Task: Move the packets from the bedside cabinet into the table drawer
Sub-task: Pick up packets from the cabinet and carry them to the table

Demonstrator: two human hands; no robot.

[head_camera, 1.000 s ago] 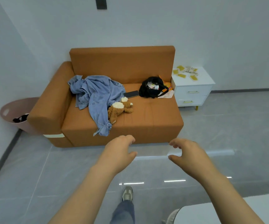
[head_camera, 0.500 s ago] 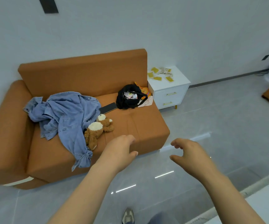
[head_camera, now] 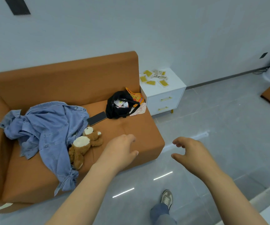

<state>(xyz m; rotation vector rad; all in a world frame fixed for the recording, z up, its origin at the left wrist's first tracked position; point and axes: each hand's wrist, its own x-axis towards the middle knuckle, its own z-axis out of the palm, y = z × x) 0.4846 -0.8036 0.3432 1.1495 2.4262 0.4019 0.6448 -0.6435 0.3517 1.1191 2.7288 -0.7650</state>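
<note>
**A:** Fingers (head_camera: 177, 142) loosely curled and apart on both hands, nothing in them. The left hand (head_camera: 119, 153) is out over the sofa (head_camera: 66, 75) edge, the right hand (head_camera: 191, 153) over the floor (head_camera: 220, 124).

**B:** And the packets (head_camera: 153, 77)?

**A:** Scattered on top of the white bedside cabinet (head_camera: 165, 96), just beside the sofa's far end and well apart from both hands.

**B:** So this is the approach?

**A:** Looks like it, with nothing picked up yet. Next he needs to get to the cabinet and pinch up those thin, flat packets. The drawer is out of view.
</note>
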